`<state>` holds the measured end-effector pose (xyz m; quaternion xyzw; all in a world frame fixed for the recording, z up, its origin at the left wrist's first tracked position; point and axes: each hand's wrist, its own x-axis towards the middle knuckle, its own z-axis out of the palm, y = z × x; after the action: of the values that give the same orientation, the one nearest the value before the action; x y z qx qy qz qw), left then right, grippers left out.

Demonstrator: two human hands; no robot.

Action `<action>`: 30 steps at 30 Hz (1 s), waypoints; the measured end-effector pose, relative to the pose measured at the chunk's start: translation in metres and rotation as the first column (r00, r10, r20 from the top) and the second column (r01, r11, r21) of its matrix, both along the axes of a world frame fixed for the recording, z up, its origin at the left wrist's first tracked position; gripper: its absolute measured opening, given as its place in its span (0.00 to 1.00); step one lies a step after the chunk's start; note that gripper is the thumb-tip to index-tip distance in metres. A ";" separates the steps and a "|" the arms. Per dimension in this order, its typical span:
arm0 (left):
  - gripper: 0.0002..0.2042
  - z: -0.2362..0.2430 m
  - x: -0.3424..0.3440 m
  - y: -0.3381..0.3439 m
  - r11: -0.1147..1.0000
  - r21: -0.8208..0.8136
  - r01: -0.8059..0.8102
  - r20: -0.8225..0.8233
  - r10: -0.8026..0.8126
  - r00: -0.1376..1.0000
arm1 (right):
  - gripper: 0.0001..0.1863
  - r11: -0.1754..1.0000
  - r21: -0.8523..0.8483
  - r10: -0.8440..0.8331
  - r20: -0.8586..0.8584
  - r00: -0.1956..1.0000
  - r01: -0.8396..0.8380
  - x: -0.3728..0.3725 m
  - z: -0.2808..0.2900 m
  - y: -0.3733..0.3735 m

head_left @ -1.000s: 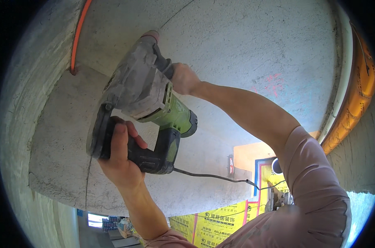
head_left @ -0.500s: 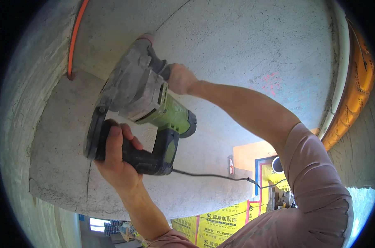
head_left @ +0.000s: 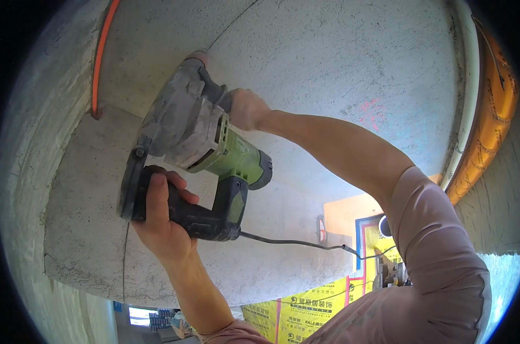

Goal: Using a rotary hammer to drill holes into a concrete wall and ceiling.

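Note:
I hold a green and dark grey rotary hammer [head_left: 225, 155] up against the grey concrete ceiling [head_left: 351, 69], its front end touching the surface near a thin dark crack. My left hand [head_left: 165, 218] is wrapped round the black rear handle at the tool's lower end. My right hand [head_left: 247, 108] grips the side handle near the front, partly behind the tool's body. A black power cord [head_left: 283, 241] runs from the rear handle off to the right.
An orange conduit [head_left: 101, 63] runs along the left beam. A white pipe [head_left: 466, 114] and orange wrapped tubing [head_left: 492, 114] follow the right edge. Below are yellow printed wall sheeting [head_left: 300, 321], a round pipe opening [head_left: 385, 225] and a distant cluttered area [head_left: 162, 324] at lower left.
The tool and both hands have shifted slightly left in the view, with the front end a little lower in the picture. Both grips look the same; the surroundings have shifted slightly too.

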<state>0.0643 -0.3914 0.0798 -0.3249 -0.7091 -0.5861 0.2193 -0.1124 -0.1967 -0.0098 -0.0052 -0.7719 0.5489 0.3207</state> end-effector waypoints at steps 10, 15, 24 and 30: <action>0.08 0.001 -0.003 -0.001 0.997 0.075 0.016 0.047 -0.020 0.999 | 0.20 0.997 0.068 0.044 0.061 0.997 -0.048 0.007 0.002 0.008; 0.09 0.001 -0.001 0.000 0.999 0.054 0.011 0.055 -0.014 0.998 | 0.19 0.998 0.051 0.026 0.039 0.999 -0.028 0.004 0.002 0.008; 0.07 -0.001 -0.005 0.005 0.998 0.064 -0.013 0.032 0.011 0.999 | 0.17 0.999 0.041 0.013 0.029 0.999 -0.014 0.003 0.001 0.009; 0.07 -0.001 -0.006 0.003 0.997 0.071 -0.026 0.034 0.024 0.999 | 0.18 0.998 0.059 0.009 0.069 0.998 -0.013 0.003 0.003 0.010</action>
<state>0.0579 -0.3880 0.0786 -0.2982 -0.6952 -0.6136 0.2264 -0.1093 -0.1862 -0.0067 -0.0101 -0.7986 0.5268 0.2909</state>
